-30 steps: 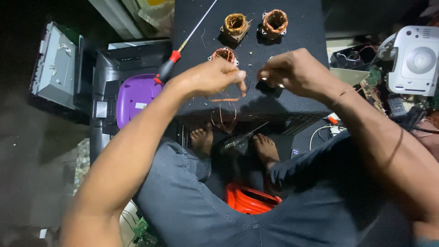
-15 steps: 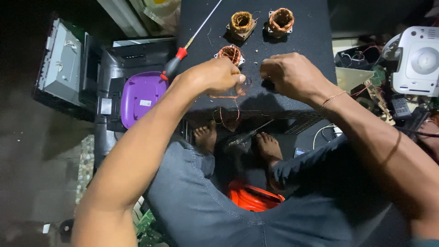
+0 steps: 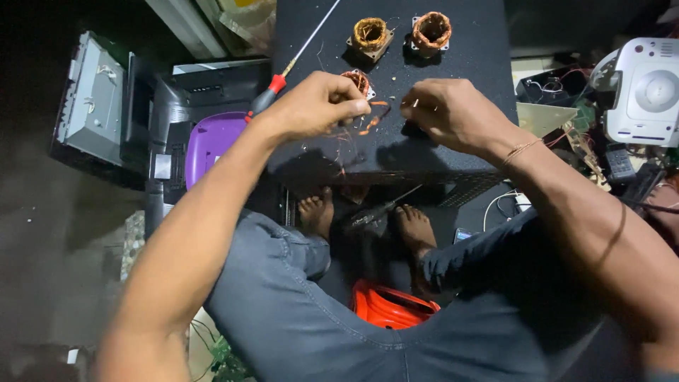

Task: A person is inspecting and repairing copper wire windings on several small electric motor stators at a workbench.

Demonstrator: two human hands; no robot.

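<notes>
Two copper coils (image 3: 402, 33) and a screwdriver (image 3: 293, 60) crowd the black surface (image 3: 467, 134) beyond.

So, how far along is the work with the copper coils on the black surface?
Two copper coils and sit at the far edge of the black surface, apart from the hands; whether they are finished I cannot tell. In hand: the left hand pinches at a third coil, and the right hand pinches close beside it. Loose copper wire lies between them. The red-handled screwdriver lies unused.
</notes>
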